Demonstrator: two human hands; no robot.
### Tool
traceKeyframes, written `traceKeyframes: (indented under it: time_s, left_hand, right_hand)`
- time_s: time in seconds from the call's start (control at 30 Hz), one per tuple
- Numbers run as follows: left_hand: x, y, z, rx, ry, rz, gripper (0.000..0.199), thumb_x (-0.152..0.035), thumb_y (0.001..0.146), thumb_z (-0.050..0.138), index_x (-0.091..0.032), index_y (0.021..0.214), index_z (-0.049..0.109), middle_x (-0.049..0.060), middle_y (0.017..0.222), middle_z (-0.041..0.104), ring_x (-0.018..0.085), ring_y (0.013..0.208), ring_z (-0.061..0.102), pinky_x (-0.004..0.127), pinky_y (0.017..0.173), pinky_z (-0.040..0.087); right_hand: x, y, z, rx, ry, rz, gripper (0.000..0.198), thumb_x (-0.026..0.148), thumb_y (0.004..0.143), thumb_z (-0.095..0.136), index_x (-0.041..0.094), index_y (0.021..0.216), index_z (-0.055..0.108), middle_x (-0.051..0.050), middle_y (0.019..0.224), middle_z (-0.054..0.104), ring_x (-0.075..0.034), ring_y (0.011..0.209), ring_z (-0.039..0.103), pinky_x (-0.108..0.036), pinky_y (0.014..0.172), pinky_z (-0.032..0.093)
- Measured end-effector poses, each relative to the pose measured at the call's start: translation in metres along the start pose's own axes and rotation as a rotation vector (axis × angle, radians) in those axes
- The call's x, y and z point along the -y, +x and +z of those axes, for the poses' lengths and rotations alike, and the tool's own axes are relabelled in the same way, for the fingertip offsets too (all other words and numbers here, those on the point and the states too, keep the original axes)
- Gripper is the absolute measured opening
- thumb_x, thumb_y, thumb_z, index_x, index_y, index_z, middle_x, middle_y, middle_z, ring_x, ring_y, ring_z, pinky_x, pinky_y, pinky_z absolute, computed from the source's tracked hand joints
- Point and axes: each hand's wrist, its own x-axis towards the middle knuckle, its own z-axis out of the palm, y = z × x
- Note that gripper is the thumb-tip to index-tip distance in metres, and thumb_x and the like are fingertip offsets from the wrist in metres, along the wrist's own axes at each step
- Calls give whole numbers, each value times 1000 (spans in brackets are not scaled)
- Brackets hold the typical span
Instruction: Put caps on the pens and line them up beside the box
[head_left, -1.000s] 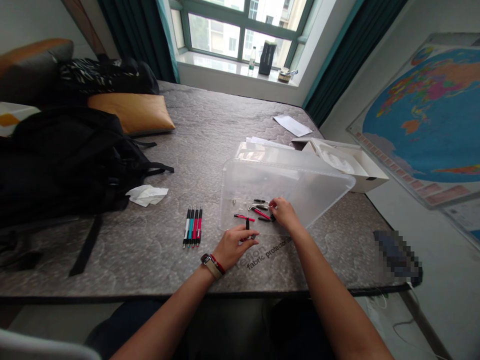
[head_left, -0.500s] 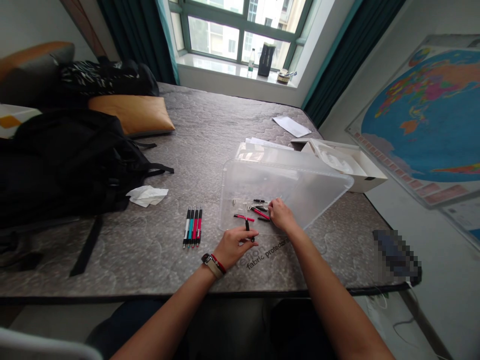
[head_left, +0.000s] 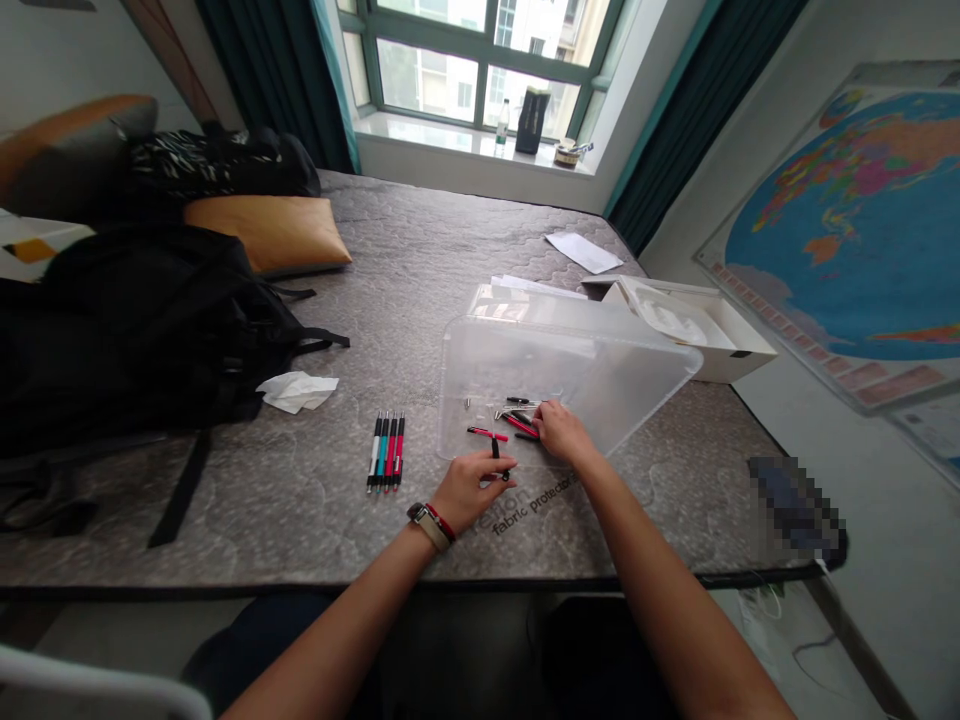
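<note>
My left hand [head_left: 474, 490], with a watch and a red band at the wrist, pinches a black pen part [head_left: 496, 449] that stands roughly upright at the near edge of a clear plastic bin [head_left: 577, 365]. The bin is tipped on its side, its opening facing me. Inside it my right hand [head_left: 560, 430] reaches among loose pen parts, fingers bunched; what they hold is hidden. Next to those fingers lie red barrels [head_left: 519, 426] and black pieces [head_left: 517, 400]. A red pen piece [head_left: 487, 433] and a small metal tip [head_left: 468, 403] lie further left in the bin.
Several whole pens [head_left: 385, 452] lie side by side left of my left hand. A crumpled tissue [head_left: 298, 391] and a black backpack [head_left: 142, 340] are further left. Behind the bin on the right sits an open white box [head_left: 735, 340]; papers [head_left: 583, 252] lie beyond.
My right hand has shifted very slightly left and up among the pen parts. My left hand keeps the black pen part in nearly the same place.
</note>
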Motion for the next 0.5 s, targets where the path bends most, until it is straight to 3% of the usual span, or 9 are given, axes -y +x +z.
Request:
traceKeyframes:
  time_s: [0.27, 0.4, 0.5]
  left_hand:
    - [-1, 2, 3, 9, -13, 0, 25, -18, 80, 70, -20, 103, 75, 7, 106, 73, 18, 91, 71, 27, 79, 62]
    - [-1, 3, 3, 14, -11, 0, 24, -19, 80, 69, -20, 103, 75, 8, 106, 73, 18, 89, 71, 28, 78, 62]
    - [-2, 3, 3, 18, -13, 1, 24, -18, 80, 69, -20, 103, 75, 7, 107, 72, 18, 89, 71, 28, 77, 62]
  right_hand:
    - [5, -3, -3, 14, 26, 8, 13, 26, 95, 48, 20, 95, 59, -9, 106, 62, -19, 93, 58, -27, 76, 37]
    - [5, -4, 0, -65, 74, 51, 14, 24, 94, 47, 19, 98, 59, -11, 105, 64, -20, 91, 58, -28, 75, 38]
    - [1, -2, 1, -160, 240, 95, 16, 24, 93, 46, 19, 96, 62, -8, 95, 68, -19, 86, 60, -27, 76, 41]
